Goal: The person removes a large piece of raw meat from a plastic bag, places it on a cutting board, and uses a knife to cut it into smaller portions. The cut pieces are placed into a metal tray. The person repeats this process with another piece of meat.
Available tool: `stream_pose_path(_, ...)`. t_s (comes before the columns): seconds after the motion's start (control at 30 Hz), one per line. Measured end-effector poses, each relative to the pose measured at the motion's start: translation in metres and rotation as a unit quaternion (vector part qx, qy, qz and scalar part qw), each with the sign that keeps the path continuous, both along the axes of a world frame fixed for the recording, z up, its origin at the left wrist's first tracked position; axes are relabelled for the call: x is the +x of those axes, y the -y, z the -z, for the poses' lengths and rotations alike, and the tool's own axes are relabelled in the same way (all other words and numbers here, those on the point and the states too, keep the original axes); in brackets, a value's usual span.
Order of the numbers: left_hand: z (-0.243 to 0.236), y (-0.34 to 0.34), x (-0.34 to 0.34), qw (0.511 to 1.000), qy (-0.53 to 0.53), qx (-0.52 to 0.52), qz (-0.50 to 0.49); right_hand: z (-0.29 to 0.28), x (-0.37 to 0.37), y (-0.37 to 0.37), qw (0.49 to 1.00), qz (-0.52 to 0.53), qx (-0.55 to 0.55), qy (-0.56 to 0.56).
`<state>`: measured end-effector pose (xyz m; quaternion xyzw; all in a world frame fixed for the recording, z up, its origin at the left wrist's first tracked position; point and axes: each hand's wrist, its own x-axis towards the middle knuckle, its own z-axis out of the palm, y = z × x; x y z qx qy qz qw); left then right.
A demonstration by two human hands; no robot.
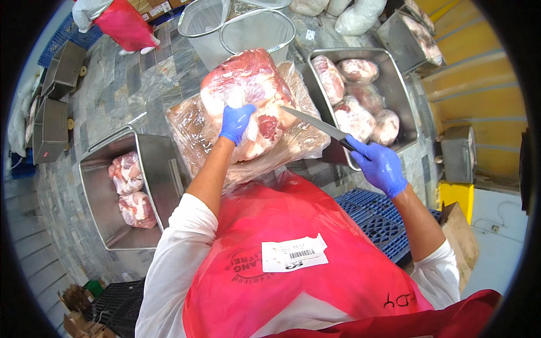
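Note:
A large raw cut of meat (248, 84), red with pale fat, rests on a plastic-covered block (189, 129) in front of me. My left hand (236, 123), in a blue glove, is closed on the meat's near left side. Whitish material shows around its fingers; I cannot tell whether it is fat or film. In my right hand (378, 164), also gloved in blue, is a knife (318, 124) with a black handle and a long blade. The blade points left, its tip at the meat's right side.
A metal bin (93, 186) at left holds two meat pieces; another metal bin (407, 101) at right holds several. Clear plastic barrels (256, 36) stand beyond the block. Blue pallets (366, 211) lie at my right. Another person in a red apron (124, 25) is at far left.

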<state>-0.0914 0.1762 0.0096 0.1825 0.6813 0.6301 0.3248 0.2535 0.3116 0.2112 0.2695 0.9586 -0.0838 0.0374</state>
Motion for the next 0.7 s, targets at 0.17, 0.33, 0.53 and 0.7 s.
stream_pose_path(0.17,0.007,0.001,0.002,0.999,0.018,0.036,-0.037,-0.035,-0.053,-0.021,0.994,-0.096,0.036,0.039)
stream_pose_path(0.33,0.008,-0.001,0.0,0.998,0.034,0.041,-0.02,-0.053,-0.094,-0.041,0.983,-0.139,0.032,0.115)
stream_pose_path(0.53,0.02,0.001,-0.005,1.0,0.015,0.017,0.014,-0.091,-0.169,-0.041,0.944,-0.166,0.033,0.283)
stream_pose_path(0.7,0.007,0.004,-0.008,0.996,0.043,0.001,0.08,-0.076,-0.181,-0.056,0.939,-0.219,0.027,0.264)
